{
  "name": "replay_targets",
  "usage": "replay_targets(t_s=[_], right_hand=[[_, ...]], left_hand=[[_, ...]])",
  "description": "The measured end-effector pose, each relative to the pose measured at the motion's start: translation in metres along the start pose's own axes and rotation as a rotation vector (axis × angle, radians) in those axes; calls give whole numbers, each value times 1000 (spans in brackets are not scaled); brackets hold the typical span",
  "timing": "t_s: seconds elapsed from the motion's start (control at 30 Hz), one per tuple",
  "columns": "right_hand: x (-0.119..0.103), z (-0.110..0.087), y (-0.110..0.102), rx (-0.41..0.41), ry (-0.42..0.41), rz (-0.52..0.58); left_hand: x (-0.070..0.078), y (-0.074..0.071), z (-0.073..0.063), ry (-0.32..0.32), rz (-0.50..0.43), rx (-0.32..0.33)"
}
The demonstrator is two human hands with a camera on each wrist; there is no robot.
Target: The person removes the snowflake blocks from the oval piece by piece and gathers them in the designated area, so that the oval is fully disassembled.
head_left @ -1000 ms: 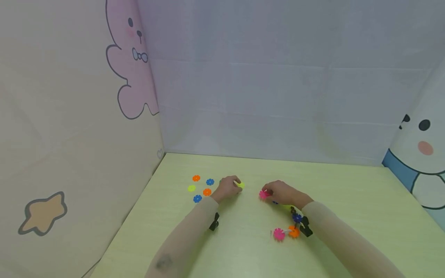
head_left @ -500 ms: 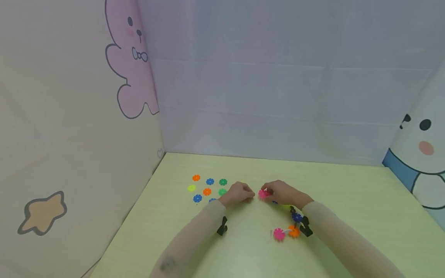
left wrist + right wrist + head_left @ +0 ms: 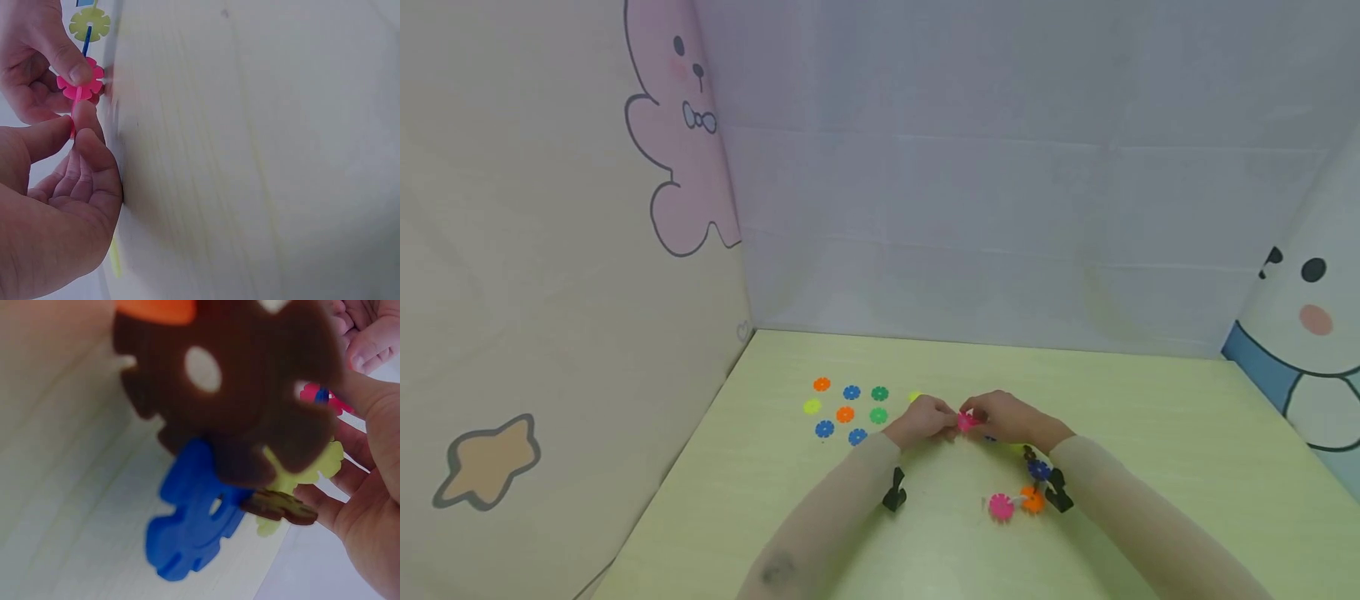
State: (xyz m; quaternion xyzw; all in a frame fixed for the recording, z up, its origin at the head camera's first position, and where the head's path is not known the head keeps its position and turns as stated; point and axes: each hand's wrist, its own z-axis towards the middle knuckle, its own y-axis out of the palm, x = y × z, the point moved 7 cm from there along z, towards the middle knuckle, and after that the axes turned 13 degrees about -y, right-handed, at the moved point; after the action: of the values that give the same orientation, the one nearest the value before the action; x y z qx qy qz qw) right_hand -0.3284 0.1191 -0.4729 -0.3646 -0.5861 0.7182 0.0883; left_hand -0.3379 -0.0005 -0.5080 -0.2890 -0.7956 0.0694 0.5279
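A chain of notched, flower-shaped interlocking discs curves along my right forearm. At its far end is a pink disc [image 3: 95, 83], which my right hand [image 3: 1006, 416] pinches under the thumb. My left hand [image 3: 927, 419] meets it there, thumb and fingertips pinching a thin pinkish-red disc [image 3: 74, 120] seen edge-on, against the pink disc's rim. Behind the pink disc come a blue disc [image 3: 87, 41] and a yellow-green disc [image 3: 94, 25]. The right wrist view shows a brown disc [image 3: 250, 419] and a blue disc [image 3: 181, 525] of the chain up close.
Loose discs in several colours lie on the table [image 3: 737, 500] at the left, among them an orange disc [image 3: 822, 384] and a green disc [image 3: 878, 415]. A yellow disc [image 3: 914, 397] lies just behind my left hand. The chain's near end is another pink disc [image 3: 1001, 507].
My left hand has moved right from beside the yellow disc to the chain's pink end, bringing a disc to it. My right hand has stayed in place, holding the chain.
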Motion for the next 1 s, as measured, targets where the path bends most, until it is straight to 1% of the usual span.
replay_targets(t_s=[0.3, 0.43, 0.53, 0.73, 0.77, 0.83, 1.0], right_hand=[[-2, -2, -2, 12, -28, -7], [-3, -4, -2, 19, -53, -39], [-3, -7, -3, 18, -42, -62], [2, -16, -2, -27, 63, -54], [2, -17, -1, -36, 71, -58], [1, -19, -1, -45, 69, -66], [-1, -22, -2, -33, 19, -73]], left_hand=[[2, 1, 0, 11, 10, -8], [2, 0, -2, 16, 14, -1], [2, -1, -3, 15, 11, -4], [0, -2, -3, 9, 21, -2], [0, -2, -3, 6, 23, 0], [-1, -2, -3, 2, 32, 3], [-2, -2, -4, -3, 32, -6]])
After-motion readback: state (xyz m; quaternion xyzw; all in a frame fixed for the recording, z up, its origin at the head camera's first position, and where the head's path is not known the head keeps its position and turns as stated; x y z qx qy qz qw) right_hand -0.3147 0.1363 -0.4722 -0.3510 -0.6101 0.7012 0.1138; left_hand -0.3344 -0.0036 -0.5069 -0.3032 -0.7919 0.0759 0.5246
